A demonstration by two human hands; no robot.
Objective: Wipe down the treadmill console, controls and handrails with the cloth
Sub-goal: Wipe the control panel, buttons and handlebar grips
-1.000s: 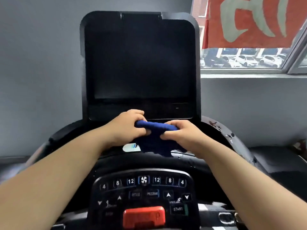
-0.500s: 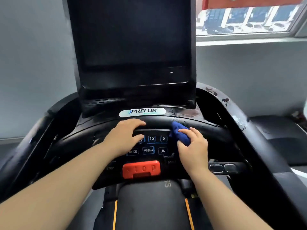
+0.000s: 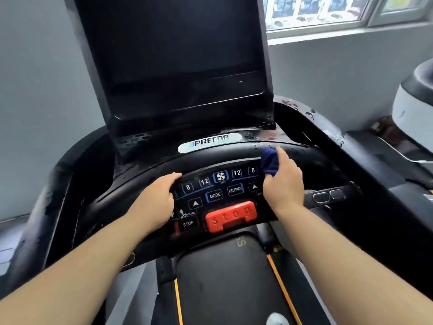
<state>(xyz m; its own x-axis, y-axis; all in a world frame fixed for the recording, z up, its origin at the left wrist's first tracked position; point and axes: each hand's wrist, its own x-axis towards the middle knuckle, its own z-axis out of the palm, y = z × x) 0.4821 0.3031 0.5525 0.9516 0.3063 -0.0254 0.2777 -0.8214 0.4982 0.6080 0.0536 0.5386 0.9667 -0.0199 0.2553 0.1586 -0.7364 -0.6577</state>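
The bunched blue cloth (image 3: 269,161) sits right of centre, in the right hand (image 3: 284,184), whose fingers curl round it and press it to the curved black rail (image 3: 323,160) at the right end of the control panel (image 3: 215,195). The left hand (image 3: 154,198) lies flat and loose on the panel's left edge, holding nothing. Between the hands the buttons and the red stop bar (image 3: 230,215) are uncovered; the rail runs on bare to the right.

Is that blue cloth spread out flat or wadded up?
Wadded up: the blue cloth is a small lump gripped in the right hand against the console top edge, no flat part showing.
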